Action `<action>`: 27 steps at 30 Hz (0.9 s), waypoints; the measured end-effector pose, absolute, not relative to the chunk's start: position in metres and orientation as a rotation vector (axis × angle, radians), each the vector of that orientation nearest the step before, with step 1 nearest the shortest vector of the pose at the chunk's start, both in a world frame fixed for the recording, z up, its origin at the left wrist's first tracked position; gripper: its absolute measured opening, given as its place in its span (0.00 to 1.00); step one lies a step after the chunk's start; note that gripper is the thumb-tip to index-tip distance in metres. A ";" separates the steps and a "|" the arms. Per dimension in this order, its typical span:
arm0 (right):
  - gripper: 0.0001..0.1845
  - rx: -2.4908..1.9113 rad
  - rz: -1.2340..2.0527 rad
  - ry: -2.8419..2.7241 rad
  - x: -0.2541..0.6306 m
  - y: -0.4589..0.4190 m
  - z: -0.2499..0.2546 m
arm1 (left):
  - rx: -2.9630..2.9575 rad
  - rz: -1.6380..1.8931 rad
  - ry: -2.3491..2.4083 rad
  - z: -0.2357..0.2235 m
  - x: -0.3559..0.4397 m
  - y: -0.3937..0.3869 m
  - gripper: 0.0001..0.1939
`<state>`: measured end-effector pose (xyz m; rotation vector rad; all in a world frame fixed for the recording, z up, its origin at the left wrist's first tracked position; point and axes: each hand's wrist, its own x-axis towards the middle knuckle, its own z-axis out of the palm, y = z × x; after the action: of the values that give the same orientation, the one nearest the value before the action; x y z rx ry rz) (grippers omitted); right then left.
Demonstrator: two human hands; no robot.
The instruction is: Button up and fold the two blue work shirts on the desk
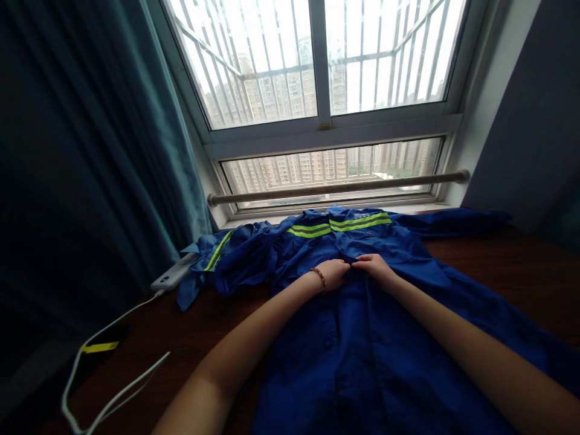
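Note:
A blue work jacket (312, 326) with yellow-green reflective stripes (360, 222) lies spread front side up on a dark wooden surface. Both hands meet at its front opening, below the chest stripe. My left hand (332, 273), with a bracelet at the wrist, pinches the left edge of the placket. My right hand (377, 269) pinches the fabric just beside it, fingertips nearly touching the left ones. Whether a button sits between the fingers is hidden. Lower on the front, one dark button (328, 343) shows. The sleeve on the left is bunched; the other stretches to the right.
A white power bank (173, 273) with a white cable (115, 317) lies left of the jacket, by a blue curtain (113, 121). Behind the jacket runs a horizontal rail (339, 188) before a barred window. The wooden tabletop (489, 260) shows at right.

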<state>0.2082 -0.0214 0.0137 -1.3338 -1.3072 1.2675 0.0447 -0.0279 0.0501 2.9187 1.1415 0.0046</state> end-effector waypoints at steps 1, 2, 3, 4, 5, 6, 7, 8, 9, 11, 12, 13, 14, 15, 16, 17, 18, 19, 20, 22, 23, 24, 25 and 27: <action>0.13 -1.304 1.289 -1.321 0.208 -0.022 0.014 | 2.880 -0.019 1.131 0.051 0.044 -0.028 0.09; 0.13 -1.272 1.308 -1.336 0.209 -0.022 0.013 | 2.836 -0.040 1.117 0.052 0.042 -0.027 0.10; 0.14 -1.245 1.316 -1.349 0.209 -0.022 0.013 | 2.794 -0.055 1.098 0.052 0.041 -0.026 0.10; 0.15 -1.229 1.312 -1.363 0.209 -0.022 0.012 | 2.754 -0.066 1.074 0.053 0.039 -0.025 0.10; 0.15 -1.226 1.298 -1.378 0.209 -0.022 0.012 | 2.717 -0.074 1.046 0.053 0.037 -0.023 0.10; 0.16 -1.231 1.280 -1.392 0.209 -0.021 0.012 | 2.681 -0.075 1.021 0.053 0.036 -0.022 0.10; 0.16 -1.241 1.268 -1.399 0.209 -0.021 0.011 | 2.652 -0.070 1.009 0.053 0.034 -0.021 0.10; 0.17 -1.249 1.269 -1.402 0.209 -0.020 0.011 | 2.638 -0.061 1.023 0.053 0.033 -0.020 0.09; 0.17 -1.249 1.281 -1.402 0.209 -0.020 0.011 | 2.644 -0.041 1.072 0.052 0.032 -0.019 0.09; 0.18 -1.235 1.317 -1.390 0.209 -0.021 0.012 | 2.693 0.006 1.254 0.051 0.030 -0.018 0.10; 0.18 -1.225 1.332 -1.382 0.209 -0.021 0.012 | 2.719 0.014 1.353 0.050 0.029 -0.018 0.10; 0.17 -1.217 1.342 -1.376 0.209 -0.022 0.012 | 2.737 0.004 1.429 0.049 0.029 -0.018 0.11; 0.17 -1.212 1.345 -1.373 0.209 -0.022 0.012 | 2.746 -0.019 1.472 0.049 0.029 -0.019 0.12; 0.17 -1.212 1.342 -1.371 0.209 -0.022 0.012 | 2.754 -0.047 1.479 0.049 0.029 -0.020 0.13; 0.17 -1.214 1.340 -1.372 0.209 -0.022 0.012 | 2.766 -0.079 1.463 0.048 0.030 -0.022 0.13; 0.17 -1.216 1.338 -1.374 0.209 -0.022 0.012 | 2.781 -0.104 1.438 0.048 0.031 -0.024 0.13; 0.17 -1.217 1.337 -1.379 0.209 -0.021 0.012 | 2.795 -0.127 1.412 0.048 0.032 -0.025 0.12; 0.16 -1.220 1.338 -1.381 0.209 -0.021 0.012 | 2.804 -0.155 1.388 0.048 0.033 -0.027 0.12; 0.16 -1.223 1.341 -1.382 0.209 -0.021 0.012 | 2.804 -0.190 1.362 0.049 0.033 -0.028 0.12; 0.16 -1.232 1.345 -1.384 0.209 -0.020 0.011 | 2.774 -0.267 1.319 0.051 0.034 -0.030 0.10; 0.16 -1.238 1.344 -1.385 0.209 -0.020 0.011 | 2.754 -0.295 1.301 0.053 0.033 -0.030 0.10; 0.16 -1.243 1.342 -1.386 0.209 -0.020 0.011 | 2.733 -0.314 1.288 0.055 0.032 -0.030 0.09; 0.17 -1.247 1.337 -1.387 0.209 -0.020 0.011 | 2.713 -0.324 1.280 0.058 0.031 -0.029 0.08; 0.17 -1.250 1.319 -1.387 0.210 -0.019 0.010 | 2.661 -0.351 1.257 0.062 0.027 -0.028 0.10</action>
<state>0.2097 -0.0193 0.0101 -1.2504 -1.3868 1.3188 0.0269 -0.0278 0.0624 2.6607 1.2565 -0.3512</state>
